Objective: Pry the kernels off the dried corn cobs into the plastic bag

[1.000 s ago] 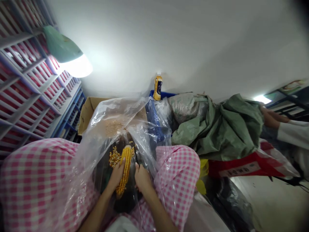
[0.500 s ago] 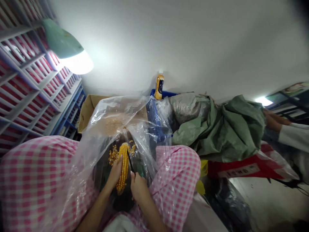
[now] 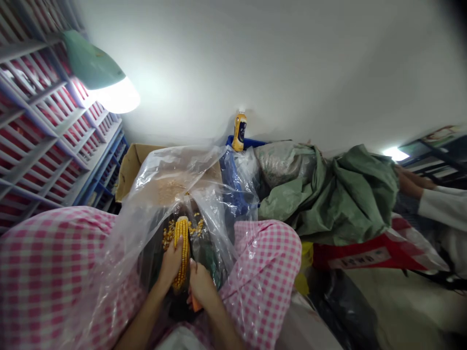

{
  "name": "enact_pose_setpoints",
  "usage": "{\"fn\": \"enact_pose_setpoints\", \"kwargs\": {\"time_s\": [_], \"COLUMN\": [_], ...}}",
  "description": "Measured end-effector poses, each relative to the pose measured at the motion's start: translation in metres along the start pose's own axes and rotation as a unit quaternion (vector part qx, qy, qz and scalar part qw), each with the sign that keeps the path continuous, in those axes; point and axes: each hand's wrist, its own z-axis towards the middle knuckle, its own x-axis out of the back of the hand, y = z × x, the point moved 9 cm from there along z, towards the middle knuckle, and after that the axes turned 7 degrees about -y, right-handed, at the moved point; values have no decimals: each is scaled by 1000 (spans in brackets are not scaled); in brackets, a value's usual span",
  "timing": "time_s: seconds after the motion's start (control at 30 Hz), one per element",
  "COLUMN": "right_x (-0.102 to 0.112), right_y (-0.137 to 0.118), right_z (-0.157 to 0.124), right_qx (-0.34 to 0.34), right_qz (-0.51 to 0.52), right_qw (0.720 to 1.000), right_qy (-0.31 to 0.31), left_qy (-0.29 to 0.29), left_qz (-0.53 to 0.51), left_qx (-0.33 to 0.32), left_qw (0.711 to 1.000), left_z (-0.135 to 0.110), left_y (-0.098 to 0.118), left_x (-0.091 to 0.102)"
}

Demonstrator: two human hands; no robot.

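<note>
A yellow corn cob (image 3: 185,253) stands tilted between my knees, its tip pointing away from me. My left hand (image 3: 171,261) is wrapped round its left side. Close against the cob's lower right side, my right hand (image 3: 202,283) grips a tool whose orange handle (image 3: 197,304) sticks out below the fist; its working end cannot be made out now. Loose corn kernels (image 3: 168,234) lie beyond the hands in a clear plastic sheet or bag (image 3: 146,218) spread over my lap.
Behind the plastic is a cardboard box (image 3: 128,170). A blue bin (image 3: 251,142) and a yellow bottle (image 3: 239,131) stand by the wall. To the right lie a green sack (image 3: 350,194) and a red bag (image 3: 365,255), near another person's arm (image 3: 410,182). A lamp (image 3: 95,63) hangs upper left.
My right hand has drawn down and left toward me along the cob. The tool's dark shaft no longer shows against the cob, and its orange handle has come into view.
</note>
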Motion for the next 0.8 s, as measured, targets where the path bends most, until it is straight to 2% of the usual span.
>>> {"fn": "enact_pose_setpoints", "kwargs": {"time_s": [0.1,0.17,0.23,0.37,0.43,0.5,0.57,0.63,0.8], "right_x": [-16,-22,-26,-21,-14,-6,7,27,66], "right_y": [2,-2,-5,-14,-17,-19,-19,-21,-48], "right_z": [-5,-9,-10,-4,-1,-1,-2,-4,2], "right_qx": [-36,-48,-56,-41,-27,-14,12,57,172], "right_qz": [185,259,291,272,266,266,245,200,105], "right_qw": [978,958,949,960,963,964,969,977,965], "right_qy": [-91,-113,-108,-50,-28,-24,-6,47,171], "left_qy": [-2,-5,2,13,2,-16,-36,-57,-104], "left_qz": [-6,-3,10,45,14,-60,-148,-217,-281], "left_qx": [-13,-11,-4,-4,-14,2,23,40,48], "left_qw": [1000,1000,1000,999,1000,998,988,974,953], "left_z": [0,0,-2,-9,-11,-11,-10,-9,-9], "left_y": [3,5,7,15,19,16,11,8,9], "left_x": [-1,0,1,2,-1,-3,-6,-11,-25]}}
